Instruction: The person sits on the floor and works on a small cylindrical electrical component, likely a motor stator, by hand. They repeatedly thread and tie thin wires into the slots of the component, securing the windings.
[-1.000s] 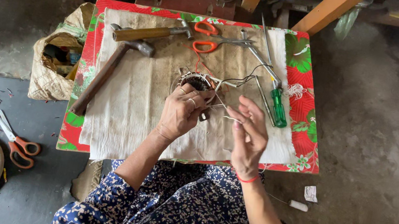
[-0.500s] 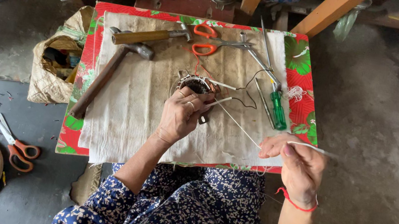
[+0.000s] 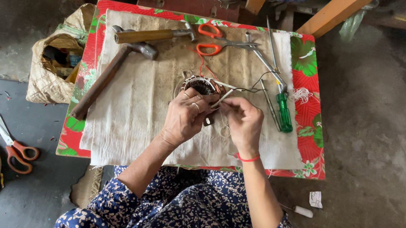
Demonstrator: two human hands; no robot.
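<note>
The small round wire-wound metal coil (image 3: 201, 86) lay at twelve o'clock of the left hand (image 3: 185, 116), which gripped it; the right hand (image 3: 242, 123), at three o'clock, pinched thin white thread (image 3: 222, 129).

Both hands (image 3: 216, 119) together, fingers curled

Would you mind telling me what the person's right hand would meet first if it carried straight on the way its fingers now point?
The right hand points up and left, so it would probably first meet the round wire-wound coil that the left hand holds. Their fingers already almost touch, though depth is hard to judge from above.
</note>
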